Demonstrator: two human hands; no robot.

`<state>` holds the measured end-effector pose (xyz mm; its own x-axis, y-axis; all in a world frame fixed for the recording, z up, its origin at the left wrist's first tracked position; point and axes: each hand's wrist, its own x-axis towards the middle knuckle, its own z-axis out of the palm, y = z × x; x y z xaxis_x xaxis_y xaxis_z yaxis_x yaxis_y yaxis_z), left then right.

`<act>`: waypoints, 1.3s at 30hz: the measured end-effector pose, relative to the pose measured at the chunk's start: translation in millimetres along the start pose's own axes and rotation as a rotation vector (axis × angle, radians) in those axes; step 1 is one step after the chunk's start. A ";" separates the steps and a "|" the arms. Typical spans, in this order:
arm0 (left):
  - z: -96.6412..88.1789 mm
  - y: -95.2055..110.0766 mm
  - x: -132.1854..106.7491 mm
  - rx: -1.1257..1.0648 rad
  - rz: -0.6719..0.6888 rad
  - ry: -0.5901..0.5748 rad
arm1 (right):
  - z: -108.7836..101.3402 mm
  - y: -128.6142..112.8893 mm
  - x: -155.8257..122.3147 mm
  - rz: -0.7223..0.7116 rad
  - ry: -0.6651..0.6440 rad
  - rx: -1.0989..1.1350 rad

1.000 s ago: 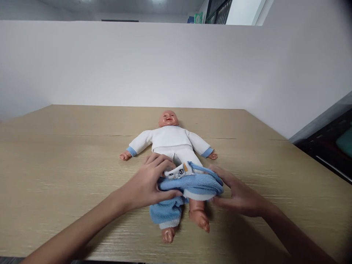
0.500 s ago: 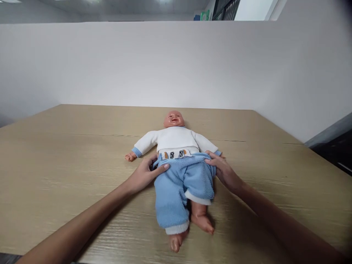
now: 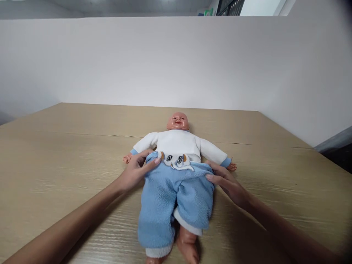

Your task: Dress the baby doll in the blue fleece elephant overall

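A baby doll (image 3: 178, 121) lies on its back, head toward the far side, its arms spread. It wears a white top (image 3: 178, 141) with blue cuffs and fluffy blue trousers (image 3: 162, 198) with white hems. My left hand (image 3: 139, 168) pinches the waistband at the doll's hip on the left, thumb on top. At the opposite hip, my right hand (image 3: 227, 183) grips the trousers' waist between thumb and fingers. An embroidered animal face with eyes shows between my hands at the waist. The doll's feet stick out below the hems, partly cut off by the frame.
The doll rests on a wide wooden table (image 3: 82, 150) with a seam running across it. A white partition wall (image 3: 165, 62) rises behind the table and along the right. A dark object (image 3: 341, 152) stands beyond the right edge.
The doll appears larger and nearer, its feet now reaching the bottom edge. The trousers have shifted left in view, and more of the embroidered face shows. Both hands keep hold of the waist.
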<state>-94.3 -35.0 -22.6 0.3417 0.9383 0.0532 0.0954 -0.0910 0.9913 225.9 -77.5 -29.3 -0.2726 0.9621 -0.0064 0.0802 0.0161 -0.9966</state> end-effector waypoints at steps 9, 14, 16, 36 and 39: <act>10.8 -6.7 40.9 0.044 0.029 0.121 | 10.1 11.1 59.0 -0.033 0.354 0.121; 5.2 -27.6 43.4 -0.056 -0.072 0.071 | 3.1 24.5 62.3 0.110 0.283 0.213; 3.0 -27.4 41.3 -0.051 -0.054 0.054 | -0.1 21.4 58.5 0.129 0.196 0.261; -4.5 -28.3 54.3 -0.073 -0.007 -0.131 | -9.9 26.9 65.6 0.166 0.178 0.149; -9.4 -28.9 52.8 -0.109 -0.032 -0.123 | -9.8 18.1 59.8 0.204 0.137 0.225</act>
<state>-87.8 20.3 -47.4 0.4525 0.8917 0.0133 0.0082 -0.0191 0.9998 220.4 -16.9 -46.9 -0.1403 0.9672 -0.2117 -0.0980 -0.2264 -0.9691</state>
